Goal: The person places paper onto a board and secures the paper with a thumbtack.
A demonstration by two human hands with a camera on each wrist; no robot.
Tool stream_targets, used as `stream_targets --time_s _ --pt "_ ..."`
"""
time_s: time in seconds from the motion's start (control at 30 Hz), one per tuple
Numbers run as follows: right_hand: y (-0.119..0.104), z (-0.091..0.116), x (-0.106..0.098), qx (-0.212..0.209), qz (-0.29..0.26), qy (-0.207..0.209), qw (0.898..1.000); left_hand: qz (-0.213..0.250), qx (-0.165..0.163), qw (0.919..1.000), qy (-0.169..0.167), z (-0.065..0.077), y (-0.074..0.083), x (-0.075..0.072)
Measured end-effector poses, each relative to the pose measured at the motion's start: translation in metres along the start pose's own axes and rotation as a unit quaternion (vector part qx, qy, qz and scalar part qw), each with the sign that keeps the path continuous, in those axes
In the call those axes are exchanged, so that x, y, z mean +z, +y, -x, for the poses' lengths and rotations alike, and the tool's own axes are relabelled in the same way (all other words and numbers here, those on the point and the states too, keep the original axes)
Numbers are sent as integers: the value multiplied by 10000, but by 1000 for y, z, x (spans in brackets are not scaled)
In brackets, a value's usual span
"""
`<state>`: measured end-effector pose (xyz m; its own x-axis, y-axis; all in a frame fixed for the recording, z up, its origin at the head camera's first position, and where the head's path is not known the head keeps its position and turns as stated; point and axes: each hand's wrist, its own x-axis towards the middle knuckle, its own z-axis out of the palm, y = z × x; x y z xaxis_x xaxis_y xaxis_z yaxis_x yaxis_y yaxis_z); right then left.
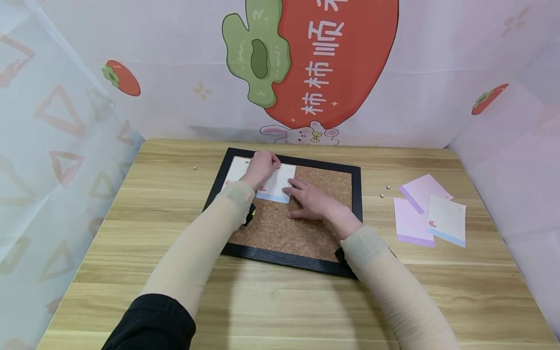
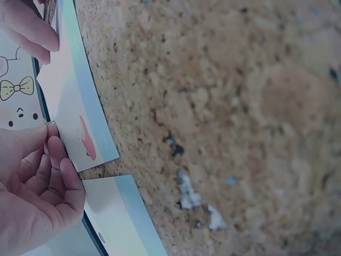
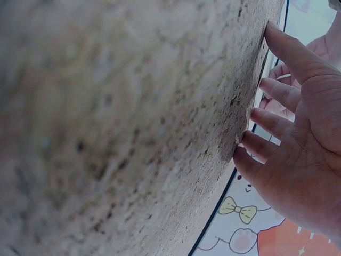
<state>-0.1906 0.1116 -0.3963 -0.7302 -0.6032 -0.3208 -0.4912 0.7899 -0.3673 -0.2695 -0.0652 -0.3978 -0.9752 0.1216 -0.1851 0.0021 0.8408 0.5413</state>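
Observation:
My left hand is at the top edge of a white note sheet with a blue lower band, on a framed cork board. Its thumb and forefinger pinch a tiny pin, mostly hidden between the fingertips. The right hand rests with spread fingers on the cork, fingertips touching that sheet's right edge; the right wrist view shows these fingers fairly straight. Left of it, a second white sheet lies on the cork with a small round pin head on it.
On the right of the wooden table lie two lilac sheets and another white sheet, overlapping. Small pearl-like pin heads lie near them, and one more pin head sits left of the board's black frame.

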Motion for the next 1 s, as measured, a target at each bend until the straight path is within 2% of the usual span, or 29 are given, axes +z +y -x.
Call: stream_targets --time_s 0.53,1.0 --pt "2 0 1 5 -14 24 10000 -35 -5 10000 -32 -2 0 1" --pt "1 0 1 -14 -8 37 10000 -26 -235 9996 -128 -2 4 2"
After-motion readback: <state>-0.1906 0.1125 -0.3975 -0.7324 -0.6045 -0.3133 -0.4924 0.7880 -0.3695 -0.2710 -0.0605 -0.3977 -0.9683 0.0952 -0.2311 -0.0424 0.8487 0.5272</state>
